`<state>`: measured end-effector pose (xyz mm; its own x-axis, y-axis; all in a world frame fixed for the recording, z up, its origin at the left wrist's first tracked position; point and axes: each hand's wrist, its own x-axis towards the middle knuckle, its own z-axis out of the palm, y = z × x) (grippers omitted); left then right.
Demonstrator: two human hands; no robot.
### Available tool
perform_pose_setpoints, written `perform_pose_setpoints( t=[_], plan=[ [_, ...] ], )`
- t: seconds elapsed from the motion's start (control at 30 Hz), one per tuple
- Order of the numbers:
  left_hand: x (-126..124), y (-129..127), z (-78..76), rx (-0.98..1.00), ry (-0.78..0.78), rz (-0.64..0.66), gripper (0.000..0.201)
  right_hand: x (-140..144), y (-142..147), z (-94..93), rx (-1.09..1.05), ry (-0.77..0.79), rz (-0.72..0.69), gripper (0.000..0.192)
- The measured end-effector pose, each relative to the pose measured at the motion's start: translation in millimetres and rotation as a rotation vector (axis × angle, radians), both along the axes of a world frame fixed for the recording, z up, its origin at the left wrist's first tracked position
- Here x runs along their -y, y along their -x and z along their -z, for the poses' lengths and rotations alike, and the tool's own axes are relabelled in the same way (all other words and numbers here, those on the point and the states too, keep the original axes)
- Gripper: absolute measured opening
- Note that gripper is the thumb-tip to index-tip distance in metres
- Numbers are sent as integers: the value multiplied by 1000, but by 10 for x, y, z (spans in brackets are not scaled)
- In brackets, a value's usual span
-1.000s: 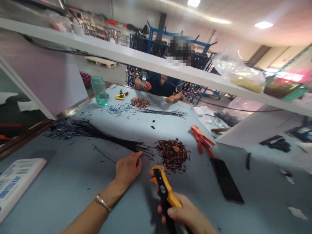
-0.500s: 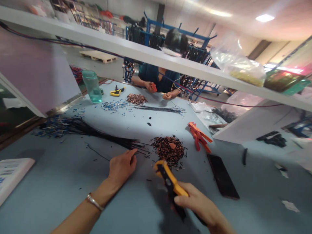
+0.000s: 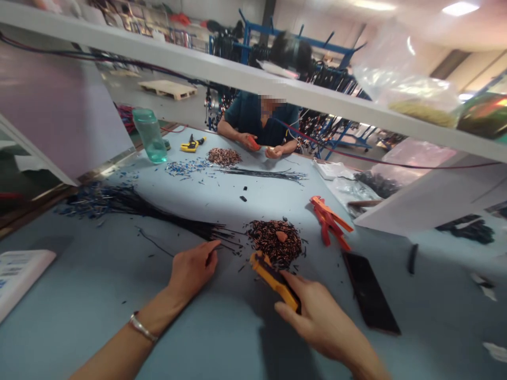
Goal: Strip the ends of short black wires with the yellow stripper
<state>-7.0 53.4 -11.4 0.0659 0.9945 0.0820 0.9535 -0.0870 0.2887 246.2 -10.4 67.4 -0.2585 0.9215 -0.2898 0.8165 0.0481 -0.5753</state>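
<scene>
My left hand (image 3: pixel 194 268) rests on the table with thumb and fingers pinched together. A single thin black wire (image 3: pixel 153 240) runs into it from the left; its gripped end is hidden by the fingers. Just beyond the fingertips lie the ends of a bundle of black wires (image 3: pixel 170 217). My right hand (image 3: pixel 312 311) is wrapped round a yellow and black wire stripper (image 3: pixel 277 282), whose jaws point up and left. The jaws hover at the near edge of a heap of short dark and copper-coloured offcuts (image 3: pixel 273 240). A gap separates the stripper from my left hand.
Red-orange pliers (image 3: pixel 330 221) and a black phone (image 3: pixel 370 293) lie at the right. Across the table a person (image 3: pixel 259 124) holds something red. A green bottle (image 3: pixel 150 137) and another yellow stripper (image 3: pixel 193 143) stand back left. A white shelf (image 3: pixel 222 78) crosses overhead.
The wire stripper has turned in my right hand's grip, and the hand has come up and left, over its handles. My left hand has shifted slightly left with the wire.
</scene>
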Motion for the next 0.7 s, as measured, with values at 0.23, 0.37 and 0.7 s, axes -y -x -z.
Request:
perform_pose_setpoints(
  t=[0.23, 0.37, 0.7],
  plan=[
    [-10, 5, -5, 14, 12, -3, 37, 93, 184, 210, 84, -1, -170, 61],
    [-14, -3, 3, 24, 29, -7, 38, -46, 54, 249, 260, -97, -23, 61],
    [-9, -34, -49, -20, 22, -1, 38, 444, -161, 353, 117, -71, -144, 65]
  ],
)
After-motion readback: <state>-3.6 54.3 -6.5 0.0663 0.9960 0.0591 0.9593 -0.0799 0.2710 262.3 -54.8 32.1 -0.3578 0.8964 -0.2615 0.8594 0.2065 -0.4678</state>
